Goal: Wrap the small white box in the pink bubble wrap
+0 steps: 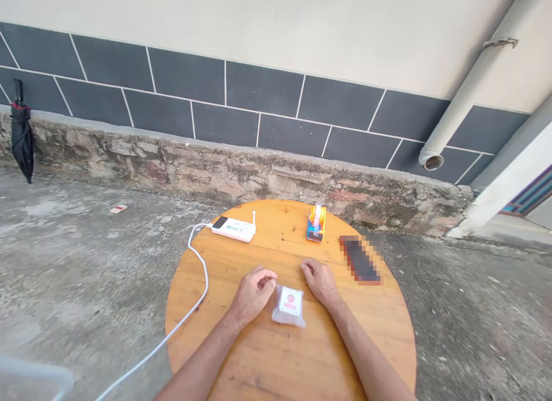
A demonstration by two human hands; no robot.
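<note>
A small white box with a red print, wrapped in clear bubble wrap (290, 305), lies on the round wooden table (207, 297) between my two hands. On its left, my left hand (253, 295) rests with the fingers curled and the thumb tip close to the index finger; nothing shows in it. My right hand (319, 280) lies just beyond the package's upper right, fingers folded in a loose fist with nothing visible inside. Neither hand grips the package.
Toward the far edge are a white power strip (233, 229) with a white cable (202, 257) and a tape dispenser (316, 224) with a roll. A pixelated dark, flat object (362, 260) lies at right. A wall, a drainpipe (470, 85) and an umbrella (21, 134) stand behind.
</note>
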